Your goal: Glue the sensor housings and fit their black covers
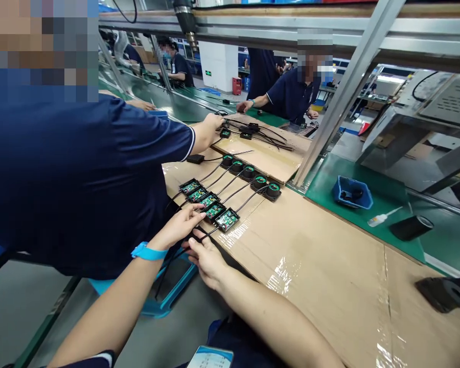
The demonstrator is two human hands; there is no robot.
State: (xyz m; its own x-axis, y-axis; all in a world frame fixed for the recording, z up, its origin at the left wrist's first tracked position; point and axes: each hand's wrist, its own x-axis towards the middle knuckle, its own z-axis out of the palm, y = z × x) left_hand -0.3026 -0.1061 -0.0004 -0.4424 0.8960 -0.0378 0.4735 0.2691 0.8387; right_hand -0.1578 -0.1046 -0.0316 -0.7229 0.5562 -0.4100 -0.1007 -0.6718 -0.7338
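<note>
Several small circuit boards in black housings (227,219) lie side by side in a row at the cardboard's near edge. Black cables link them to a row of round black parts with green rings (273,190) farther back. My left hand (182,223), wearing a blue wristband (149,251), reaches over the row with fingers outstretched, their tips at the housings. Just below the nearest housing, my right hand (208,259) is closed around a black cable (210,233) running out of it. More black cables (162,278) hang below the table edge between my hands.
A co-worker's arm (203,135) reaches from the left to black cables (268,135) on a raised cardboard sheet. To the right are a blue bin (352,192), a small bottle (379,218) and a black cylinder (411,227). A metal post (339,97) rises behind the cardboard.
</note>
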